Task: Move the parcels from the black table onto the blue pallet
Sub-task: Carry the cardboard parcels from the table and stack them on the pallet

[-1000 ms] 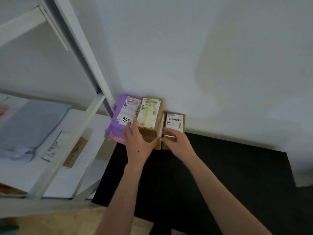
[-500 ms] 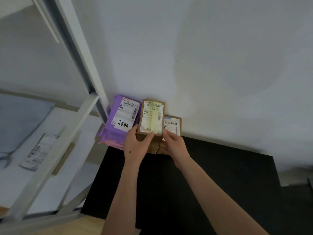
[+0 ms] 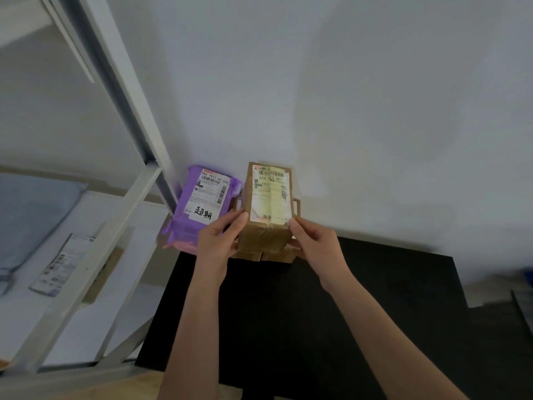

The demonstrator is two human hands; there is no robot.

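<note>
Crowding the far left corner of the black table (image 3: 375,298): a purple parcel (image 3: 181,226) with a white label bearing handwritten characters. It lies on a pink packet (image 3: 180,246), of which only the near edge shows. Both are close to the white wall (image 3: 346,96) and just beside the upright post of a white shelf rack (image 3: 127,105). On the rack's shelf, left of the table: a grey-blue bag (image 3: 34,215) and a printed label sheet (image 3: 57,267).

Task item: a brown parcel (image 3: 264,236), tall, label facing up, at the table's far edge just right of the purple parcel. Directly beneath it are two lower cardboard boxes (image 3: 277,256), side by side. Cannot tell whether the brown parcel rests on them or is lifted clear. The purple parcel stands close on its left side and the wall is behind it; the table on the near side is bare black surface.

Hands: both forearms reach forward over the table. The left hand (image 3: 216,241) clasps the parcel's left side, thumb tip at the near left corner of the label, fingers mostly hidden behind the parcel. The right hand (image 3: 315,241) clasps the right side, thumb tip at the near right corner, fingers curled round lower down. The parcel is held between the two.
</note>
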